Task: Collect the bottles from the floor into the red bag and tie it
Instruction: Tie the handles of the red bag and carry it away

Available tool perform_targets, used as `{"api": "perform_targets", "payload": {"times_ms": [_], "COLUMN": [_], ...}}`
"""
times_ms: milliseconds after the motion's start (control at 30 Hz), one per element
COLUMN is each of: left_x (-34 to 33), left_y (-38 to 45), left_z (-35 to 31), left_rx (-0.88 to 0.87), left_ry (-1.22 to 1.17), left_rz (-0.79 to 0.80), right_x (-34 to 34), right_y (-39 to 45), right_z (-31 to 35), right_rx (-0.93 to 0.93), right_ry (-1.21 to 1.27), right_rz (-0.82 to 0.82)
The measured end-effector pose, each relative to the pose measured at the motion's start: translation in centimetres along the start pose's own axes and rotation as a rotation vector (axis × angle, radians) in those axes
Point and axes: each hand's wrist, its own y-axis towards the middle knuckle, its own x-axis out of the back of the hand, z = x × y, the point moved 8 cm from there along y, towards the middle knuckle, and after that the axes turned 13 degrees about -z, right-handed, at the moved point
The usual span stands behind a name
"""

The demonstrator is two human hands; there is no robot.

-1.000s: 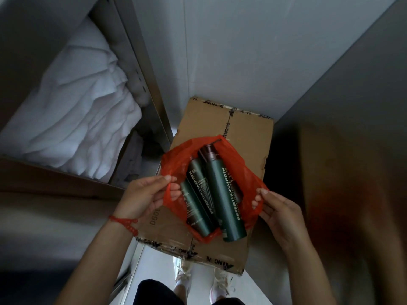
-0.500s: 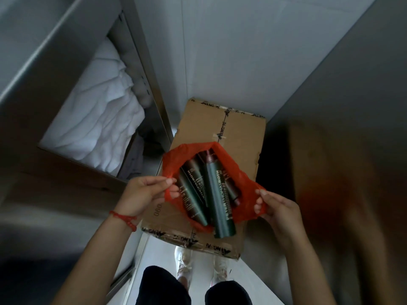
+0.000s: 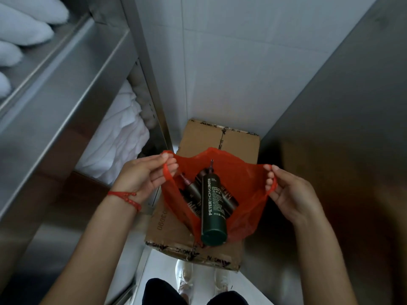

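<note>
The red bag (image 3: 242, 190), thin plastic, hangs open between my hands above a cardboard box (image 3: 204, 135). Inside it lie several dark green pump bottles; the largest bottle (image 3: 213, 208) lies on top, its base toward me and its pump pointing away. A smaller bottle (image 3: 191, 190) lies to its left, partly covered. My left hand (image 3: 145, 175) pinches the bag's left handle loop. The right handle loop is wrapped around the fingers of my right hand (image 3: 290, 190). The two handles are pulled apart, so the mouth is stretched wide.
A steel shelf unit (image 3: 66, 84) with folded white linen (image 3: 119, 137) stands on the left. A white wall is at the back and a steel panel (image 3: 352, 106) on the right. My shoes (image 3: 182, 276) stand on the pale floor below the box.
My hands have lifted the bag and drawn its handles outward, opening the mouth wider. The view has risen and tilted, showing more of the upper shelf.
</note>
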Motion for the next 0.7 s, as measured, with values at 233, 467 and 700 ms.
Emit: {"api": "perform_targets", "payload": {"times_ms": [233,467,700], "left_x": [0.0,0.0,1.1], "left_y": [-0.8,-1.4,-2.3], "left_z": [-0.4,0.4,3.2], "left_rx": [0.016,0.051,0.127], "left_ry": [0.032,0.043,0.104], "left_rz": [0.001,0.002,-0.017], "right_x": [1.1,0.9,1.9], "right_y": [-0.8,-1.0,-1.0], "right_z": [1.5,1.0,-0.6], "right_rx": [0.019,0.011,0.065], "right_ry": [-0.042,-0.084,-0.18], "right_rz": [-0.064,-0.08,-0.147]}}
